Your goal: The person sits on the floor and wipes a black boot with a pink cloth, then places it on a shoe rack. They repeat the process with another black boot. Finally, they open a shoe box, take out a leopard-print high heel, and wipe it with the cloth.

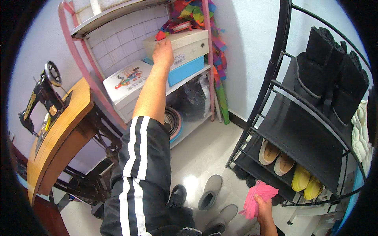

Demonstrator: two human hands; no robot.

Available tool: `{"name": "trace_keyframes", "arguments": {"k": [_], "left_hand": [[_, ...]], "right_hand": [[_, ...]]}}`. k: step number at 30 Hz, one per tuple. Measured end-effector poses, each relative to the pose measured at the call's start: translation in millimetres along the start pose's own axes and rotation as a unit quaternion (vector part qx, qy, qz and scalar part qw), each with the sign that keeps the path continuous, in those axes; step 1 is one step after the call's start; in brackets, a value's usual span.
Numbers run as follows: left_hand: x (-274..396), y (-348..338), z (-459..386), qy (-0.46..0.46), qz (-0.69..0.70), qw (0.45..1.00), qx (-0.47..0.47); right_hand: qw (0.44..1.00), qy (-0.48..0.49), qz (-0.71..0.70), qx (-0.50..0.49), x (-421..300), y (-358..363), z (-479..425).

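Note:
My left hand (163, 53) reaches out to a beige lidded shoebox (192, 45) on the pink-framed shelf rack. Its fingers are curled at the box's left part; whether they grip it is hidden behind the back of the hand. Just beyond the fingertips, rainbow-coloured fabric (193, 13) with a red-and-white reel (181, 26) lies on the lid. The shoebox sits on a light blue box (187, 70). Low on the right, my right hand (263, 206) holds a bunched pink cloth (258, 196) in front of a black shoe rack (298, 126).
A white printed box (130, 82) stands left on the same shelf (192, 75). Below are stacked basins (175, 126) and a black plastic bag (190, 94). A sewing machine (44, 97) stands left. Black boots (316, 67) top the rack; grey boots (210, 191) stand on the floor.

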State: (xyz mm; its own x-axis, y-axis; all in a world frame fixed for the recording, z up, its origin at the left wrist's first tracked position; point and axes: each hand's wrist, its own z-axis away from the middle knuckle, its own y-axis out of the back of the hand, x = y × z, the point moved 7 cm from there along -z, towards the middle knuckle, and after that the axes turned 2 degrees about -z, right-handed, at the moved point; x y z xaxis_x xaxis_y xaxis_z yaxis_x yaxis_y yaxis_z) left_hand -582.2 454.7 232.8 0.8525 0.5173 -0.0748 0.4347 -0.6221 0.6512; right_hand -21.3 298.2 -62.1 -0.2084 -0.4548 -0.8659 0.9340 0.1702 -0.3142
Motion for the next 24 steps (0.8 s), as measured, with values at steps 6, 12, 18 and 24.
{"name": "trace_keyframes", "arguments": {"k": [6,12,18,24], "left_hand": [[-6.2,-22.4,-15.8,-0.056,-0.110,0.992,0.022],[5.9,-16.9,-18.4,-0.176,-0.191,0.965,0.041],[24.2,15.8,-29.1,-0.242,-0.222,0.944,0.030],[32.0,58.4,1.9,-0.248,-0.168,0.953,0.047]], "right_hand": [[0.999,-0.031,0.024,0.016,19.4,13.2,-13.9],[0.999,-0.013,0.042,0.007,7.3,-7.9,-11.6],[0.999,-0.015,0.038,-0.005,4.4,-19.3,-13.0],[0.999,0.005,0.017,-0.027,12.7,-19.5,-16.3]]}}
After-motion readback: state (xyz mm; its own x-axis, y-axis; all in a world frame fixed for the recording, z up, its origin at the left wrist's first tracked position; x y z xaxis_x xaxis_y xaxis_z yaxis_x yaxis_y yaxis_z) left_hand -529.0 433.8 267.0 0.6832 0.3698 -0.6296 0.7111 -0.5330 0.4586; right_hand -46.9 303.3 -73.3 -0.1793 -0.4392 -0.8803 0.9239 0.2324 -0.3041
